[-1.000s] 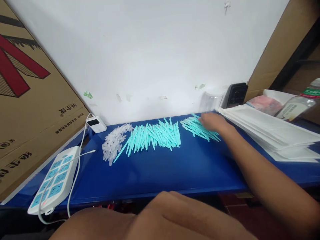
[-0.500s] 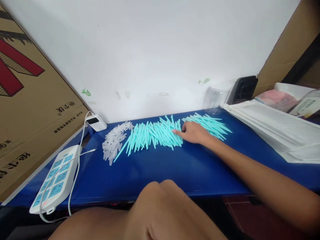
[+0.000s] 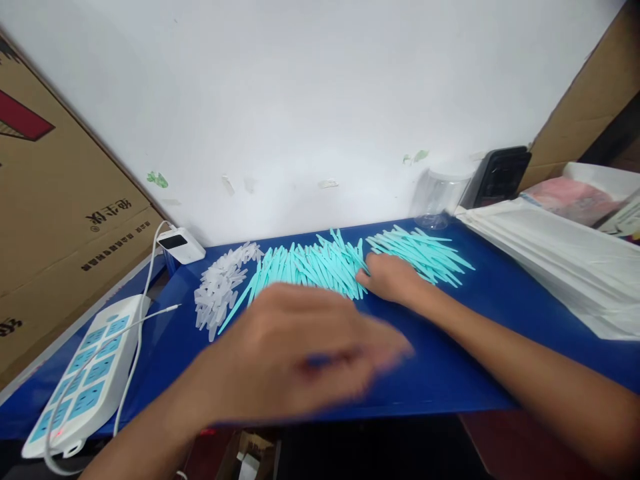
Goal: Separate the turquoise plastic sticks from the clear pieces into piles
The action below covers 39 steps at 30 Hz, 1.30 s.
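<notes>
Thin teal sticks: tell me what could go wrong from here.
The right hand is at the larger pile of overlapping thin teal sticks, so picking one might drag others loose. The blurred left hand could brush that pile. Small translucent pieces lie close to its left end and might get mixed in.

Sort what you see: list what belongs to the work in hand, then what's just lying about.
Part of the work, it seems:
teal sticks, at the right hand
translucent pieces, probably, as they lie beside the sticks

Apparently just lying about:
power strip
white device with dark screen
clear container
flat white stack
</notes>
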Each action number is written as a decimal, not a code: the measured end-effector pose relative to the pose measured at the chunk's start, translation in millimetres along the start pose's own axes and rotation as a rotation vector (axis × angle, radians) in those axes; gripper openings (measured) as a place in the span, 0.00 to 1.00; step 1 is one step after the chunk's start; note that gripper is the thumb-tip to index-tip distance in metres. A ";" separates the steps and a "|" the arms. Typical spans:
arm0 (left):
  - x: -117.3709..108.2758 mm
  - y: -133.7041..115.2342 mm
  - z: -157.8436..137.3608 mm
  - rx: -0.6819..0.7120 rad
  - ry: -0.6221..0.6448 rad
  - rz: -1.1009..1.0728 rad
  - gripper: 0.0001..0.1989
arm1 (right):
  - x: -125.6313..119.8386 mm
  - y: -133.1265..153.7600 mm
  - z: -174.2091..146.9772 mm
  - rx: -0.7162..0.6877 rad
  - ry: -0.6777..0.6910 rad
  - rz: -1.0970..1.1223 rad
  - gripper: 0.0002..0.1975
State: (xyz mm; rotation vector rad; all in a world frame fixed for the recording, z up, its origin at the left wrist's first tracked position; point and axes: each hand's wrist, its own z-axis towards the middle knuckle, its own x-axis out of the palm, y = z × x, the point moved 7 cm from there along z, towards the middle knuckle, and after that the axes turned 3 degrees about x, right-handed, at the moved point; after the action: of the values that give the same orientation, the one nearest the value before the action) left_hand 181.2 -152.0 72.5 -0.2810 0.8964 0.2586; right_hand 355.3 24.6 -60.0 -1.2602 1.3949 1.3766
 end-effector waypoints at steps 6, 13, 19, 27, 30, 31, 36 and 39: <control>-2.5 191.7 -7.9 -0.415 0.019 0.264 0.16 | -3.0 8.6 -5.8 -0.003 0.029 -0.040 0.12; -17.8 277.7 -86.7 -0.784 0.396 0.578 0.18 | -5.0 -6.8 2.6 -0.198 -0.026 0.141 0.02; -24.5 290.3 -95.8 -0.829 0.389 0.502 0.20 | -22.4 -14.2 9.2 -0.257 -0.244 0.408 0.08; -24.0 303.9 -110.7 -0.848 0.380 0.456 0.21 | -21.7 -9.7 7.5 -0.310 -0.056 0.803 0.15; -23.8 305.3 -112.9 -0.862 0.380 0.445 0.21 | -19.1 -10.6 8.7 -0.292 -0.031 0.848 0.16; -23.5 305.4 -113.5 -0.871 0.379 0.439 0.21 | -18.2 -11.8 9.5 -0.282 -0.028 0.859 0.17; -23.8 307.4 -117.1 -0.913 0.400 0.404 0.17 | -17.9 -16.3 12.1 -0.276 -0.065 0.849 0.17; -27.1 309.3 -118.3 -0.899 0.393 0.411 0.13 | -19.1 -16.7 11.7 -0.271 -0.089 0.847 0.17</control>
State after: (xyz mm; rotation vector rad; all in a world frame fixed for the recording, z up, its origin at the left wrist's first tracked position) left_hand -25.0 92.8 -16.8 -1.0067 1.1825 1.0197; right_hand 374.1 39.8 -46.0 -0.7458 1.8164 2.2113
